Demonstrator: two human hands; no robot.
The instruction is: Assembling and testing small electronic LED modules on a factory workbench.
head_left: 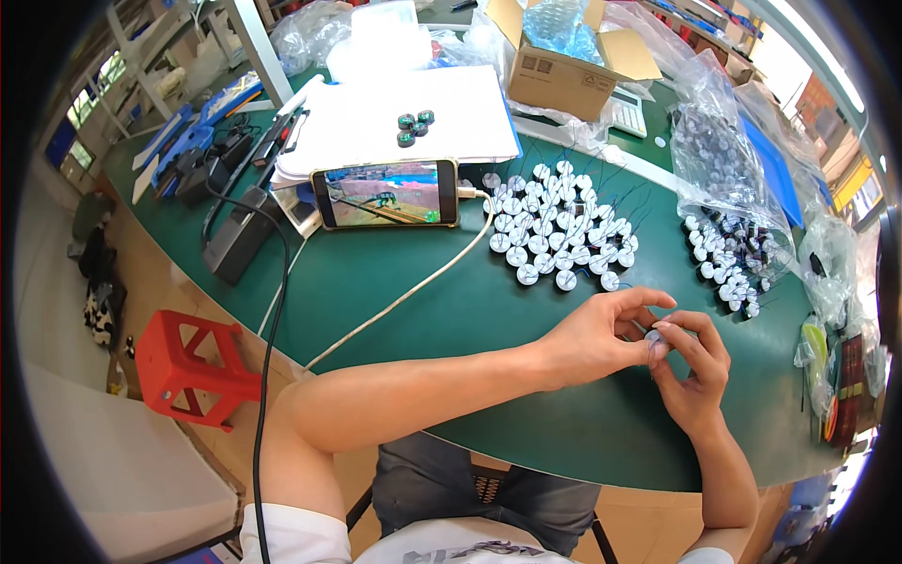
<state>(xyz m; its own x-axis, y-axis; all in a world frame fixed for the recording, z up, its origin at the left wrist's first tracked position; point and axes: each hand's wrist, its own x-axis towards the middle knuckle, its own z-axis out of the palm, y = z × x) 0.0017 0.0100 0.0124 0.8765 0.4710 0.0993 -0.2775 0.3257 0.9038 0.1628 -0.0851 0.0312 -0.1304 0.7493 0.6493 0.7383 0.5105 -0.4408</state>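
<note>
Between my two hands, above the green table (545, 423), is a small round white-topped part (654, 336) with a thin wire. My left hand (601, 340) pinches it from the left between thumb and fingers. From the right, the fingertips of my right hand (693, 362) close on the same part. Just beyond my hands lies a group of similar white-topped round parts (554, 226) with thin dark wires. Another pile of such parts (728, 258), partly on their sides, lies to the right, by the mouth of a clear plastic bag (719, 155).
A phone (385, 195) on its side has a white cable (404, 305) plugged in. Behind it, several dark green-topped round parts (413, 127) sit on white paper (348, 117). Beyond are a cardboard box (564, 80) and a black adapter (242, 235). A red stool (193, 367) stands left.
</note>
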